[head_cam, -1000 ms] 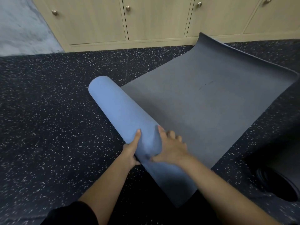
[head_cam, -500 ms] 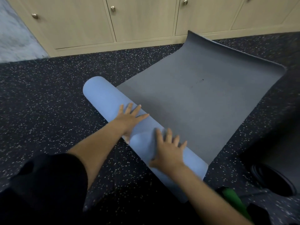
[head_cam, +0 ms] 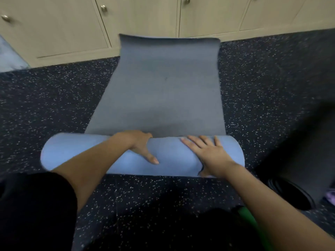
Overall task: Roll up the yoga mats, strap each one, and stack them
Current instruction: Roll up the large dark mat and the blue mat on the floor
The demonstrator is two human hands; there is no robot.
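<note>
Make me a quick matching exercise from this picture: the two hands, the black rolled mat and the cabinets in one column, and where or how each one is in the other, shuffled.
1 left hand
2 right hand
3 black rolled mat
4 cabinets

A beyond the flat part of the blue mat
B flat, fingers spread, on the blue roll
C on the floor, right of the roll
D curled over the roll's top

Pairs: 1-D, 2-B, 3-C, 4-A.

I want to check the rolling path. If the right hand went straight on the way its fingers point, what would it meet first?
The right hand lies flat on the blue yoga-mat roll, fingers pointing forward. Straight on, it would probably first meet the mat's unrolled grey part.
</note>
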